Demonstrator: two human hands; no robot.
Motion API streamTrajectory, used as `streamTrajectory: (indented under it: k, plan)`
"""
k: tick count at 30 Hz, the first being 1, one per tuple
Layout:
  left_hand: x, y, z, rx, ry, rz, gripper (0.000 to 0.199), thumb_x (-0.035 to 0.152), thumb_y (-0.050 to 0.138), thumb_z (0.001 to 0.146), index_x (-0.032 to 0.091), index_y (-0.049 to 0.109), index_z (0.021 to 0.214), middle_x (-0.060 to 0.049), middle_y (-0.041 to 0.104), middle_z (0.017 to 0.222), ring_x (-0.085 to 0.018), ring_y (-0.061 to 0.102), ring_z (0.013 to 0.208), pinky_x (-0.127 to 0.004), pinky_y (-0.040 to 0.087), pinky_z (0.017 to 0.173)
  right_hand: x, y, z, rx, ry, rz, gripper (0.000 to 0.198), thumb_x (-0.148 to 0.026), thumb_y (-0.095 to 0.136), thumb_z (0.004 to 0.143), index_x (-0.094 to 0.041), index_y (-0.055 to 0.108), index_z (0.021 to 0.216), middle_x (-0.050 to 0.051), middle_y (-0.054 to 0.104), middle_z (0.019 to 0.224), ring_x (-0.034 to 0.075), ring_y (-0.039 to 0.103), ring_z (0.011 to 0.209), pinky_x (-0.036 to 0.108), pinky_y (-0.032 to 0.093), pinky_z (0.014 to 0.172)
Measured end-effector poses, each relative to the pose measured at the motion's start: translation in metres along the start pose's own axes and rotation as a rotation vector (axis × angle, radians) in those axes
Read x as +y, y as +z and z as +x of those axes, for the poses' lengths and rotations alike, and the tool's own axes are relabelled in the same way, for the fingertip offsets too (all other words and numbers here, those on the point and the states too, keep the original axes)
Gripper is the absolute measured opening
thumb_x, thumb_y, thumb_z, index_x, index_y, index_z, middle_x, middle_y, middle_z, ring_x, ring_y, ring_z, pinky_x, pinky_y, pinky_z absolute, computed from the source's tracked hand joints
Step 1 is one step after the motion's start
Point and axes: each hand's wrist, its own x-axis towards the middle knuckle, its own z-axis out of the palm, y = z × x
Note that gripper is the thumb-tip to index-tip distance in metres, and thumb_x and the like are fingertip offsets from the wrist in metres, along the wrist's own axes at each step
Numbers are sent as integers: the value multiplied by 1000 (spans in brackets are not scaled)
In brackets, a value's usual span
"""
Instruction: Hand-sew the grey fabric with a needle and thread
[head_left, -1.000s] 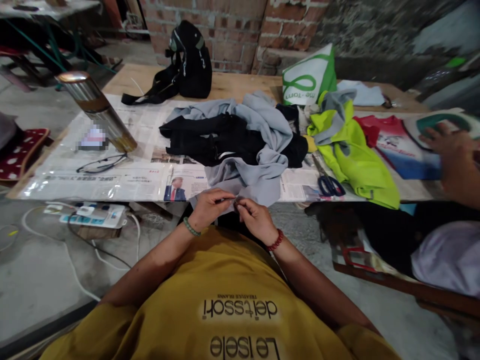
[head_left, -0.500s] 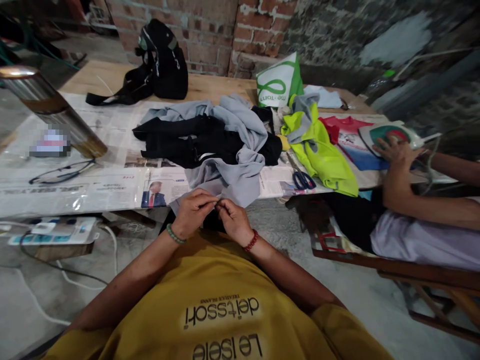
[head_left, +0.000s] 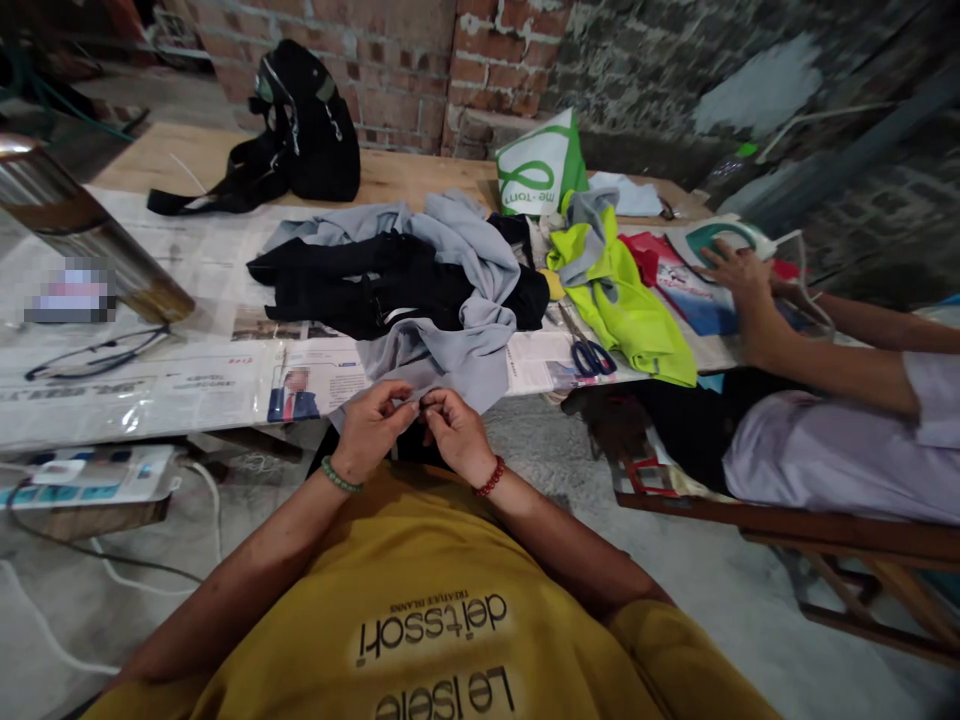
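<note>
Both hands meet in front of my body at the table's front edge. My left hand point(head_left: 375, 425) is closed, thumb and forefinger pinched together. My right hand point(head_left: 456, 435) is closed the same way, its fingertips almost touching the left ones. Something small and dark seems to sit between the fingertips, too small to name. Just behind them a grey garment point(head_left: 442, 355) hangs over the table edge, lying partly under my fingers. A black garment point(head_left: 337, 285) is bundled with it on the newspaper. Scissors with dark blue handles point(head_left: 589, 352) lie to the right.
On the left stand a steel flask point(head_left: 97, 235) and glasses point(head_left: 97, 355). A black bag point(head_left: 319, 130) and a green-white bag point(head_left: 541, 165) are at the back. A neon-yellow garment point(head_left: 622, 300) lies right, where a co-worker's hand point(head_left: 739, 270) holds an iron point(head_left: 727, 240).
The view has shifted slightly, moving the scene left. My fingertips have changed their pinch a little, the left fingers now more curled. The co-worker's iron has moved left and away over the red-and-blue cloth.
</note>
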Motion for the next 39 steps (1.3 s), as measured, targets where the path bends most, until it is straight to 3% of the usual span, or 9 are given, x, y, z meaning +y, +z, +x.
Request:
streamTrajectory:
  k: [6,10,12,18,24,27,30,34,39]
  plan:
    - [-3,1,0,-79,119,-51,12,25,61,77,21,72,81,-2,70,77,-14,62,71,-24,50,68,-4,1,5,39,4,33,20,-24,47,78,-23,40,96,-8,55,66,6,51,42,18,41,43]
    - [-6,0,0,-23,117,-23,14,24,59,79,21,72,83,-2,71,79,-14,63,73,-24,51,69,-7,-8,7,-1,-8,-41,18,-28,52,79,-23,47,95,-6,59,69,7,52,44,19,41,43]
    - [-7,0,-1,4,114,-8,14,23,59,80,21,72,84,-3,72,82,-14,64,74,-25,51,70,-11,-20,7,27,-78,-139,14,-31,55,80,-22,54,91,-3,62,73,8,54,50,20,43,47]
    - [-5,0,-2,15,251,9,15,17,57,82,20,71,86,-4,72,82,-14,65,77,-27,53,74,-30,-55,23,291,-345,-345,15,-29,55,83,-20,66,85,2,61,76,13,55,68,25,45,65]
    - [-2,-2,-4,25,375,63,19,15,53,86,19,70,90,-6,72,89,-15,66,85,-29,55,79,-31,-50,34,14,-405,-390,18,-29,54,85,-22,71,89,4,66,87,16,59,84,29,46,75]
    - [0,-3,-6,36,433,151,19,17,53,87,19,71,89,-7,72,92,-15,66,86,-28,55,79,-28,-44,39,-19,-436,-409,23,-28,52,86,-23,69,100,5,67,99,18,59,96,34,45,87]
    - [0,-3,-7,52,540,264,20,17,52,88,18,72,90,-8,71,91,-14,66,84,-25,55,75,-26,-44,44,-39,-395,-451,27,-31,47,89,-23,67,106,5,69,100,19,59,97,35,45,89]
    - [-1,-4,-7,108,673,395,21,16,51,89,17,72,90,-7,71,87,-12,65,76,-22,54,69,-27,-46,41,-62,-301,-471,29,-36,45,89,-22,70,98,4,69,89,19,59,88,32,46,84]
    - [-2,-4,-5,159,735,475,19,14,51,89,16,70,89,-5,70,86,-11,64,73,-20,52,66,-25,-49,25,54,-177,-233,29,-43,52,86,-21,67,99,2,65,78,15,59,73,27,47,70]
